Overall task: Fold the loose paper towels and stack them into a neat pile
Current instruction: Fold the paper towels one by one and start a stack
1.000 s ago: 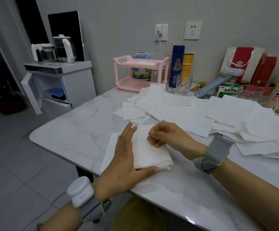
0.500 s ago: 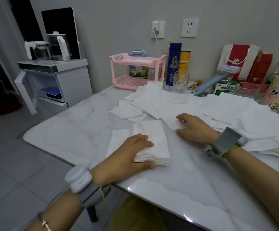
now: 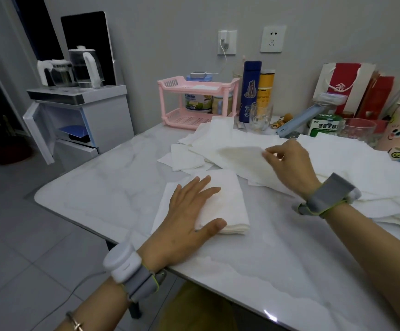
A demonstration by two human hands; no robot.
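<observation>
The left hand lies flat, fingers straight, palm down on the folded stack, its thumb along the stack's near edge. The stack sits near the front left of the table, partly on top of one flat towel that sticks out to its left. The right hand pinches a single sheet between thumb and fingertips at its upper right edge; the sheet is lifted and tilted, just beyond the stack. Behind and to the right of it, the loose towels lie spread and overlapping across the back and right side of the table. Both wrists wear grey bands. At the back of the table stand a pink rack, a blue flask beside it and a glass just in front of the flask
</observation>
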